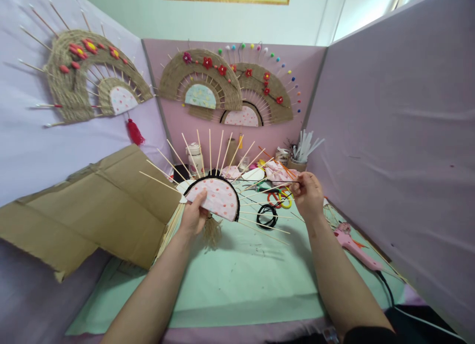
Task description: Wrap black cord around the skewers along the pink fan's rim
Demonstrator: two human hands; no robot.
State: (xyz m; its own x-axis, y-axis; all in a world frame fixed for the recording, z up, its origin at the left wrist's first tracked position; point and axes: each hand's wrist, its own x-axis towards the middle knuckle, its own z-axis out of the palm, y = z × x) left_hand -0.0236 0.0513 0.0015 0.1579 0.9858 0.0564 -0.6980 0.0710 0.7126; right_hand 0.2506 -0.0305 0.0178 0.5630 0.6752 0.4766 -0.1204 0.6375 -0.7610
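Note:
My left hand (193, 216) holds up a half-made fan (218, 198): a pink dotted half circle edged in black, with several thin wooden sticks fanning out from it and a tuft of jute hanging below. My right hand (308, 193) is raised to the right of it, fingers pinched on a thin black wire (276, 181) that runs to the fan's edge. A coil of black wire (266, 216) lies on the green mat (237, 279) between my hands.
A big sheet of cardboard (92, 210) leans at the left. A pink glue gun (352, 242) with its cord lies at the right. Scissors (279, 198), a cup of sticks (299, 161), a bottle (195, 158) and finished jute fans (202, 81) on the walls stand behind.

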